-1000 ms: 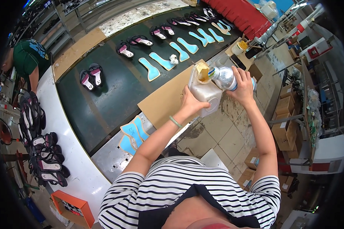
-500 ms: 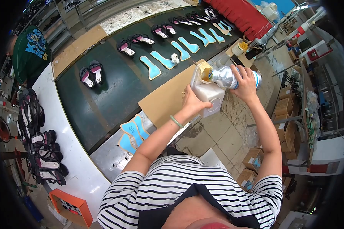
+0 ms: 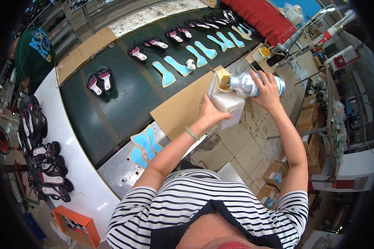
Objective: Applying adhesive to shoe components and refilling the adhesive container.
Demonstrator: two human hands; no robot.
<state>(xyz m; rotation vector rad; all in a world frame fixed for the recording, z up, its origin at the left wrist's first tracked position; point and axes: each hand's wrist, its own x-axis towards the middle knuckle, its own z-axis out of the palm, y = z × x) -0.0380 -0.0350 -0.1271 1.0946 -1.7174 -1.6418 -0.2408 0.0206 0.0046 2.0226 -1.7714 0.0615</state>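
Note:
My left hand (image 3: pixel 212 111) grips a whitish plastic container (image 3: pixel 228 106) with a cut-open, yellow-crusted mouth. My right hand (image 3: pixel 266 90) is wrapped round a clear plastic bottle (image 3: pixel 246 84), tipped on its side so its neck rests at that mouth. Whether liquid flows between them I cannot make out. A thin stick pokes out beside the mouth. Just beyond, a brown cardboard sheet (image 3: pixel 180 106) lies along the near edge of the dark green belt (image 3: pixel 124 112). Blue sole-shaped pieces (image 3: pixel 165 74) with tan edges rest on the belt, a crumpled white wad (image 3: pixel 190 64) among them.
Black and pink sandals (image 3: pixel 99 81) stand along the belt. More sandals (image 3: pixel 50 174) crowd the white table at left, near an orange box (image 3: pixel 77 224). A co-worker in a green shirt (image 3: pixel 35 54) is at far left. Cardboard boxes (image 3: pixel 307 116) line the right side.
Both hands hold nearly the same pose, with the bottle still tipped at the container's mouth. The co-worker at far left has shifted slightly, and an arm now shows.

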